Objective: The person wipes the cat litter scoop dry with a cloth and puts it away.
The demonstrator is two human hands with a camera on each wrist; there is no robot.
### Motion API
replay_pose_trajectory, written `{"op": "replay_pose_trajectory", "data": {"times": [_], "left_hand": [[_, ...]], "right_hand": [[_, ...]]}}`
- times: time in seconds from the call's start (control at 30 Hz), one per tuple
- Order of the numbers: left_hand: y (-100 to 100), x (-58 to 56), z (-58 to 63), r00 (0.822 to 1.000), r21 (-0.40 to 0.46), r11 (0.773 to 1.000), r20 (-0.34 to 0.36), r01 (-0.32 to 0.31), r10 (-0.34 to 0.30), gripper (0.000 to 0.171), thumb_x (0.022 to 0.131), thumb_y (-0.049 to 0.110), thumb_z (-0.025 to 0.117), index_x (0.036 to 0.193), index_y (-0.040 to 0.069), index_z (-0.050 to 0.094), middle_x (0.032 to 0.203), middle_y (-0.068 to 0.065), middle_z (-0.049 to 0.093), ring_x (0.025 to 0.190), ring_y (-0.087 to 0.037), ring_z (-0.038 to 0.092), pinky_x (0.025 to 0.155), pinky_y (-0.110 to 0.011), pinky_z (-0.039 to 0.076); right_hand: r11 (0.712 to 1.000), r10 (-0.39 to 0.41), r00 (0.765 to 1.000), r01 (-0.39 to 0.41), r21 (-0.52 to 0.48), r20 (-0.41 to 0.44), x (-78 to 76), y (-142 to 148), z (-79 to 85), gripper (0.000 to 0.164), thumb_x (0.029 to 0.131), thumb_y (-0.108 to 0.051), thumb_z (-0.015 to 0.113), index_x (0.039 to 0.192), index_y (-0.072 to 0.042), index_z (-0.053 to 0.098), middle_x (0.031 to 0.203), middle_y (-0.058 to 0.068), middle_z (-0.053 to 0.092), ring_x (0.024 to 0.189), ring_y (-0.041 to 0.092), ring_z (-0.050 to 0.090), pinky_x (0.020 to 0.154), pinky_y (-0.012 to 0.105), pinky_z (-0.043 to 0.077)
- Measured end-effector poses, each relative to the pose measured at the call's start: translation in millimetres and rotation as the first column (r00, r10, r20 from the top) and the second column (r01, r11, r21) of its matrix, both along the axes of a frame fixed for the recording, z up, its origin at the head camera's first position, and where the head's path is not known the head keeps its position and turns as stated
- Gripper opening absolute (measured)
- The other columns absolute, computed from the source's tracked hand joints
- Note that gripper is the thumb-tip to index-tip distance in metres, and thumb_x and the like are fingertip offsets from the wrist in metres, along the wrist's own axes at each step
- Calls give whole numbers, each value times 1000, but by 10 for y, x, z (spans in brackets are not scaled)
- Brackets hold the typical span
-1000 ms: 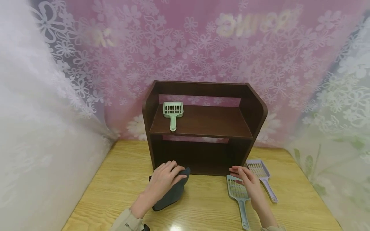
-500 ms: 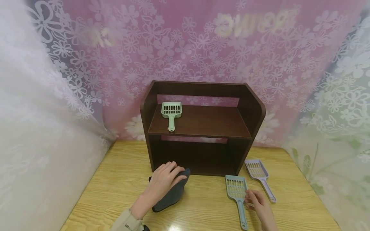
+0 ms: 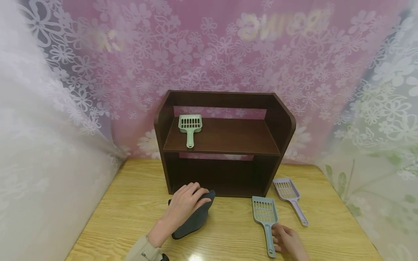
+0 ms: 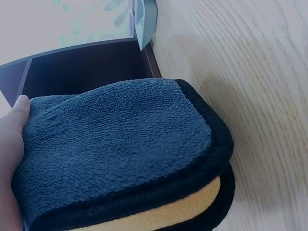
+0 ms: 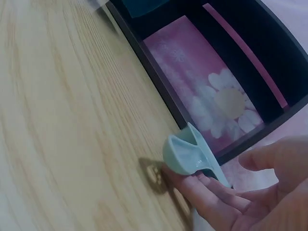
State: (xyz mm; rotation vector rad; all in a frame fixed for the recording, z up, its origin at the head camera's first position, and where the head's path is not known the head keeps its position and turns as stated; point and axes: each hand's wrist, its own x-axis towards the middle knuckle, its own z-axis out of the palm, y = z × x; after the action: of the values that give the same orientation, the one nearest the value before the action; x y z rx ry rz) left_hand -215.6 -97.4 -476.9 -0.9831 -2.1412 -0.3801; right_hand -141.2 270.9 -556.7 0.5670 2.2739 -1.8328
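My left hand (image 3: pixel 186 203) grips a folded dark blue cloth (image 4: pixel 120 139) with black edging; a yellow-orange layer shows between its folds in the left wrist view. The thumb lies along one side of the cloth, and the other fingers are mostly hidden there. At the right, a blue-green litter scoop (image 3: pixel 264 212) lies on the table, slotted end toward the shelf. My right hand (image 3: pixel 287 240) has its fingertips against the right side of the scoop's handle (image 3: pixel 269 241). In the right wrist view the thumb (image 5: pixel 262 156) stands apart from the scoop.
A dark brown two-tier shelf (image 3: pixel 225 152) stands at the back of the wooden table (image 3: pixel 137 206). On its upper board lies a pale green litter scoop (image 3: pixel 190 136). A lilac litter scoop (image 3: pixel 294 203) rests beside the shelf's right side. Flowered curtains surround the table.
My right hand has come down from above the blue-green scoop's slotted end to beside its handle. My left hand keeps its grip on the cloth. The head view has shifted slightly.
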Motion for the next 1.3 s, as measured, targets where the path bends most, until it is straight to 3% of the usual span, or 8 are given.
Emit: {"op": "replay_pose_trajectory", "data": {"times": [0.13,0.3,0.53,0.7,0.83,0.9,1.1,1.3], "left_hand": [[-2,0,7,1000,1,1000,-9,2,-2,25,98,41,65,104,18,72,87,5,57,70,-8,50,60,-20,37],[-14,-7,7,1000,5,1000,-19,-1,1,25,98,41,64,104,18,73,88,6,57,70,-7,51,60,-20,37],[-26,-5,18,1000,2,1000,-8,-12,12,25,98,41,65,104,18,73,88,6,57,71,-8,52,61,-20,38],[-30,9,30,1000,-7,1000,19,-20,20,23,96,39,67,105,18,73,88,5,57,72,-8,52,61,-22,39],[-39,1,32,1000,-9,1000,11,-26,26,23,96,39,68,104,18,73,88,5,57,71,-8,52,60,-22,39],[-43,-7,34,1000,-5,1000,1,-27,27,23,96,39,68,104,18,73,87,5,57,70,-8,51,60,-22,38],[-62,-43,58,1000,-9,1000,-7,-30,30,23,95,38,70,103,17,74,86,4,56,69,-9,50,60,-23,39],[-100,-130,112,998,-30,999,-41,-43,42,23,94,38,71,102,17,73,85,4,55,68,-9,50,59,-23,39]], "right_hand": [[988,64,997,-59,-140,30,1,11,-1,48,110,-25,39,119,19,53,88,4,70,74,18,68,65,36,60],[919,127,990,-96,-382,58,23,84,16,45,111,-23,31,122,17,48,92,7,72,74,23,71,70,39,60],[824,285,958,-233,-516,23,-10,151,3,56,112,-27,14,128,5,57,87,-2,64,65,6,52,57,19,48],[754,334,942,-262,-602,9,-36,133,-14,54,112,-31,10,123,-8,57,78,-6,51,57,2,42,53,17,43],[715,373,927,-306,-629,-26,-34,83,36,51,112,-31,10,122,-12,56,77,-8,51,53,1,40,49,15,39],[716,392,919,-335,-612,-44,-39,43,73,50,112,-31,10,122,-11,55,77,-9,51,52,0,39,48,14,37],[828,346,937,-331,-452,-53,-69,-142,227,45,113,-35,19,124,-4,51,74,-7,47,53,0,37,48,15,34],[833,369,927,-360,-420,-61,-114,-311,342,44,113,-36,24,118,-7,57,70,-8,42,52,0,34,47,15,32]]}}
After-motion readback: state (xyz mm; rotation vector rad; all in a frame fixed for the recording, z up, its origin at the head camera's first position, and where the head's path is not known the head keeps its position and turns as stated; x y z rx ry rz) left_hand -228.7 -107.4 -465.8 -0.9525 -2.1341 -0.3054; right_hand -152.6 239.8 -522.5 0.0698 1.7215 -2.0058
